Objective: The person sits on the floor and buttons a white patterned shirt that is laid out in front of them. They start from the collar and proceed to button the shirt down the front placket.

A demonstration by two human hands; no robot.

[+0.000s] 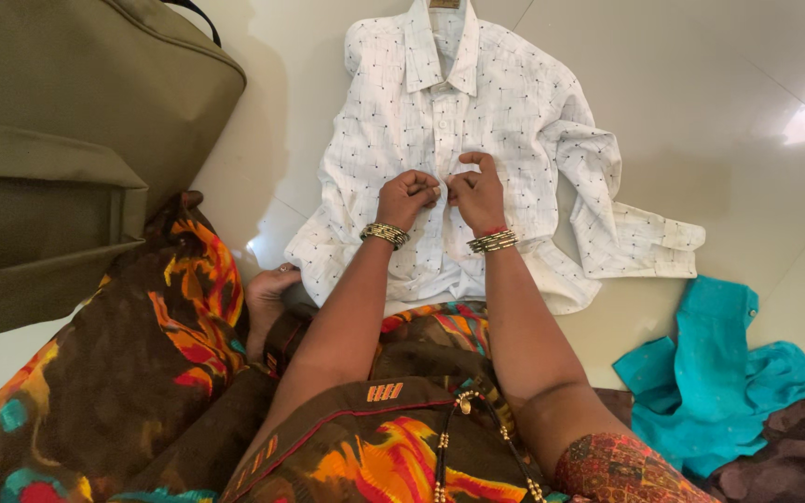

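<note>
Directly under both hands, the white shirt is spread on the floor, collar pointing away. Its button strip is pinched at mid-chest by the left hand and right hand, fingertips almost touching.

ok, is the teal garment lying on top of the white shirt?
No, the teal garment lies on the floor to the right, apart from the white shirt, where both hands work the front placket.

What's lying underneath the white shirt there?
The white shirt lies flat on a pale tiled floor, which shows all around it. Both hands rest on its button placket. Whatever is beneath the fabric is covered.
</note>
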